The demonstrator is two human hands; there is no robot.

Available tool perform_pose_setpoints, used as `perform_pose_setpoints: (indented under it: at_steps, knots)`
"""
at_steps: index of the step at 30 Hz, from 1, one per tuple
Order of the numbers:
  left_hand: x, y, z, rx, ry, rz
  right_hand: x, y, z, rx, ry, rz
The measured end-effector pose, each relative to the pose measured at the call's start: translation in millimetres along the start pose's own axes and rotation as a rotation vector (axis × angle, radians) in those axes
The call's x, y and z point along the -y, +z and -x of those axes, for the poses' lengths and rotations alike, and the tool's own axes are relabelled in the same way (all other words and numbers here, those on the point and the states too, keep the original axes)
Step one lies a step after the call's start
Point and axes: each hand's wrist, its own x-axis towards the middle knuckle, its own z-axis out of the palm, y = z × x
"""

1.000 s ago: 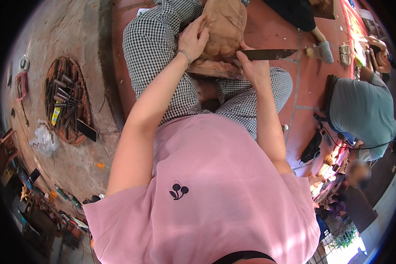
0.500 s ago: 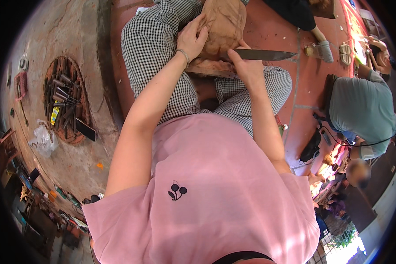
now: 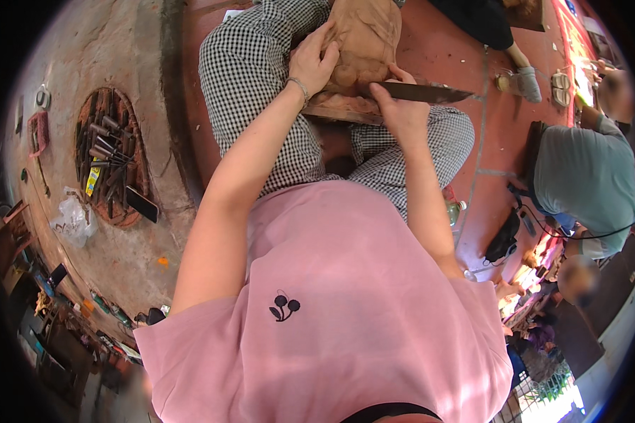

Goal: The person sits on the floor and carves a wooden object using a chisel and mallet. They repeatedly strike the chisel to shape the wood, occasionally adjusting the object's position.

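Observation:
A brown wood carving (image 3: 367,32) with raised, rounded relief lies across my lap, between my legs in checked trousers. Along its left side rests my left hand (image 3: 314,62), fingers stretched out on the wood and thumb apart. Near the carving's close edge, my right hand (image 3: 404,113) is closed round a knife (image 3: 434,93). Its long, dark blade points to the right over my right knee. The knife's handle is mostly hidden in my palm. I cannot make out whether the blade touches the wood.
To my left, on a stone ledge (image 3: 152,261), a round woven tray (image 3: 140,144) holds several wooden-handled carving tools, with a phone (image 3: 142,204) at its edge. A plastic bag (image 3: 74,220) lies beside it. At right sits a person in a grey-green shirt (image 3: 584,176); a bottle (image 3: 456,210) stands by my right thigh.
The blade has turned slightly in my right hand and looks darker. My left hand keeps its place on the carving. The whole view has shifted a little.

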Motion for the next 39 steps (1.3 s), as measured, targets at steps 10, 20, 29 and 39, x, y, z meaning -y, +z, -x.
perform_pose_setpoints:
  at_steps: [10,20,29,39]
  knots:
    - [2,-3,2,0.04,-0.029,0.026,-62,-30,22,-0.015,0.321,-0.78]
    - [-2,-4,1,0.041,-0.024,0.02,-30,-21,-5,0.097,0.105,-0.088]
    - [-4,-4,0,0.047,-0.024,-0.002,-64,-33,-12,0.214,0.263,-0.55]
    - [-1,-3,0,0.045,-0.023,-0.017,-55,-27,-17,0.104,0.173,-0.368]
